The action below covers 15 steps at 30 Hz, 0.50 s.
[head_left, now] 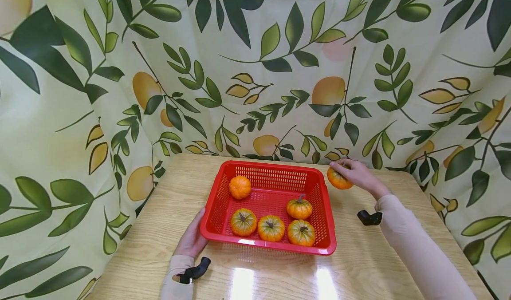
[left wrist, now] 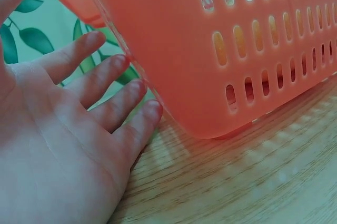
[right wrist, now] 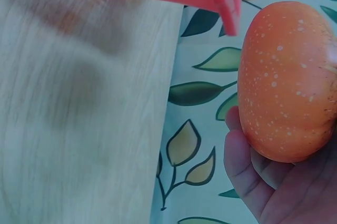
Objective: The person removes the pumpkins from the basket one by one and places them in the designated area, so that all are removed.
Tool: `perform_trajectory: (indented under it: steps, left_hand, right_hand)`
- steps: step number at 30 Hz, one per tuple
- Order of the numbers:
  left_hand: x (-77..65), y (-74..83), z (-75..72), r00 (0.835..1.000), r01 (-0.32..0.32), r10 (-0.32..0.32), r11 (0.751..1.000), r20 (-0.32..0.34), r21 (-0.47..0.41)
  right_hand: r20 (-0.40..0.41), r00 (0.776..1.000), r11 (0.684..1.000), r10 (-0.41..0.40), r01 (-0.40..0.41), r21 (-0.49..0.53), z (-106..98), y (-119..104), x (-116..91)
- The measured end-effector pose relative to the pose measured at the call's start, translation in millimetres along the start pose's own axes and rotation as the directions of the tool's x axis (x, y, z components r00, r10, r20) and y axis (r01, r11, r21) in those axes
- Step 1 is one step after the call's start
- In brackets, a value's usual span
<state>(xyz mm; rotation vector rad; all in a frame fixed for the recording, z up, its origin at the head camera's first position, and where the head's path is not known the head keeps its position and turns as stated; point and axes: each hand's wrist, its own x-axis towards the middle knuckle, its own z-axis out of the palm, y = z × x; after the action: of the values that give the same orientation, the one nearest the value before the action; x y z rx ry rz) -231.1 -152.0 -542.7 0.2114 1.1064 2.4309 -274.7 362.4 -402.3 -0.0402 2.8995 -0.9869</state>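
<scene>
My right hand (head_left: 361, 175) grips a small orange pumpkin (head_left: 338, 181) just past the right wall of a red plastic basket (head_left: 268, 245). Close up in the right wrist view, this pumpkin (right wrist: 287, 81) is smooth with pale specks, and the fingers curl about its underside. At the basket's left side is my left hand (head_left: 192, 238); in the left wrist view its fairly straight fingers (left wrist: 108, 74) touch the basket's corner. Inside the basket, one pumpkin (head_left: 240, 187) lies at the back left with no stem showing. Several stemmed ones, such as this striped pumpkin (head_left: 243, 222), sit along the front and right.
The basket stands on a light wooden table (head_left: 159, 229). A curtain (head_left: 255, 78) printed with leaves and fruit hangs behind the table and along both sides. Black wrist mounts stick out near each sleeve, one being the right mount (head_left: 369, 218).
</scene>
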Motion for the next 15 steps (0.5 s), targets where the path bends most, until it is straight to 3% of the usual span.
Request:
perform_trajectory:
  steps: [15]
  left_hand:
    - [0.7,-0.2,0.0,0.999,0.003,-0.003,1.000,-0.041,-0.006]
  right_hand:
    - [0.029,0.998,0.998,0.055,-0.056,0.012,9.9,21.2,3.7]
